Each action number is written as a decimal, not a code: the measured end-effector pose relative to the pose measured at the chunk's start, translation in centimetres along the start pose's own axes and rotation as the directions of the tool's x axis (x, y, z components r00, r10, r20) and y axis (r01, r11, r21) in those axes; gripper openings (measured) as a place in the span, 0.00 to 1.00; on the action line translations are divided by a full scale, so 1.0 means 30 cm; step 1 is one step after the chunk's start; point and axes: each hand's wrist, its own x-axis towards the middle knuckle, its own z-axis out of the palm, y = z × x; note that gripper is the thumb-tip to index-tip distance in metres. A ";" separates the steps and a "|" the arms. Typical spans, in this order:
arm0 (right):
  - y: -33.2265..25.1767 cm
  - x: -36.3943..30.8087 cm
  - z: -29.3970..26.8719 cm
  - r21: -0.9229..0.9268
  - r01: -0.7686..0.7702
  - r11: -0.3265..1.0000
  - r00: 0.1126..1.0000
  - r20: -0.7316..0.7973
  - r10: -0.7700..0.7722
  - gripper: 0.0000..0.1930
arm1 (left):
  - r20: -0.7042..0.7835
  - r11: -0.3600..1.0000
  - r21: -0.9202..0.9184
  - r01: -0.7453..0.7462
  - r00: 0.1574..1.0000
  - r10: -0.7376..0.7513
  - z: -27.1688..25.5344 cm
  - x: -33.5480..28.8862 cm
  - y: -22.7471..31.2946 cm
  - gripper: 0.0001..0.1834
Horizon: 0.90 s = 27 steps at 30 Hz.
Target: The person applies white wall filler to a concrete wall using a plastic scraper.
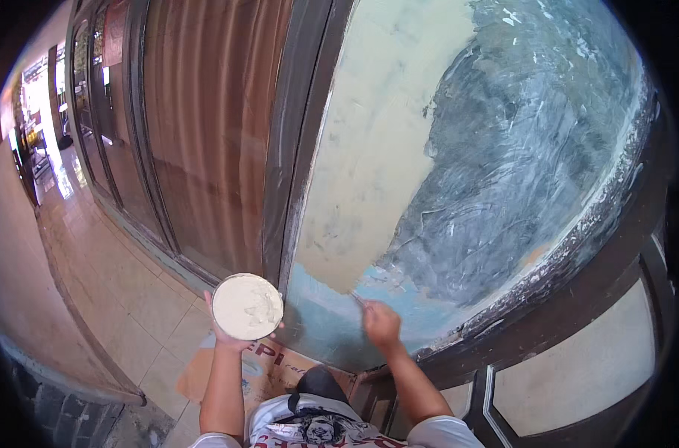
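Observation:
My left hand holds up a round tub of cream-coloured wall putty from beneath, its fingers curled round the sides. The putty's surface is rough and scooped at the right. My right hand is closed on a putty knife. Only a thin piece of the knife shows, at the lower edge of a cream-coated strip on the wall. Right of that strip the wall is bare, grey-blue and scraped. Pale blue paint shows low down.
A dark-framed window with a brown curtain adjoins the wall on the left. Dark wood panelling runs along the lower right. A printed sheet lies on the tiled floor by my legs. A low wall edge stands at left.

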 end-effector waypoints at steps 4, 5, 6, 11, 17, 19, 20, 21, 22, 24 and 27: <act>0.145 -0.070 0.061 -0.156 -0.030 0.987 0.958 0.277 0.073 0.07 | 0.061 0.986 -0.126 0.112 0.993 -0.105 0.031 0.063 -0.052 0.65; 0.125 0.023 0.034 -0.182 -0.068 0.981 0.976 0.189 0.103 0.06 | -0.014 0.988 -0.133 0.074 0.997 -0.077 0.031 0.065 -0.051 0.66; 0.084 0.123 -0.018 -0.208 -0.111 0.972 0.986 0.102 0.135 0.04 | -0.090 0.989 -0.143 0.040 0.995 -0.053 0.032 0.061 -0.053 0.66; -0.187 0.436 -0.408 0.036 0.172 0.984 0.983 -0.065 -0.169 0.11 | 0.083 0.986 -0.035 0.165 0.983 -0.161 0.051 0.099 -0.072 0.66; -0.366 0.469 -0.538 -0.044 0.523 0.851 0.833 0.237 -0.500 0.16 | 0.226 0.967 -0.058 0.248 0.947 -0.229 0.168 0.163 -0.143 0.66; -0.404 0.464 -0.527 0.028 0.558 0.829 0.788 0.294 -0.540 0.20 | 0.234 0.963 -0.046 0.267 0.940 -0.249 0.199 0.175 -0.151 0.66; -0.406 0.464 -0.518 0.022 0.555 0.831 0.791 0.293 -0.537 0.20 | 0.238 0.959 -0.035 0.280 0.935 -0.264 0.218 0.179 -0.154 0.66; -0.402 0.463 -0.506 0.013 0.590 0.807 0.766 0.306 -0.565 0.20 | 0.222 0.949 -0.062 0.309 0.931 -0.289 0.253 0.175 -0.155 0.66; -0.396 0.461 -0.499 0.005 0.624 0.782 0.740 0.319 -0.592 0.20 | 0.223 0.947 -0.060 0.315 0.929 -0.295 0.265 0.177 -0.159 0.66; -0.388 0.455 -0.490 0.007 0.623 0.782 0.738 0.328 -0.590 0.19 | 0.267 0.944 -0.069 0.322 0.918 -0.293 0.283 0.181 -0.161 0.65; -0.393 0.450 -0.490 0.007 0.625 0.781 0.731 0.347 -0.588 0.19 | 0.241 0.952 -0.050 0.301 0.929 -0.280 0.289 0.185 -0.158 0.65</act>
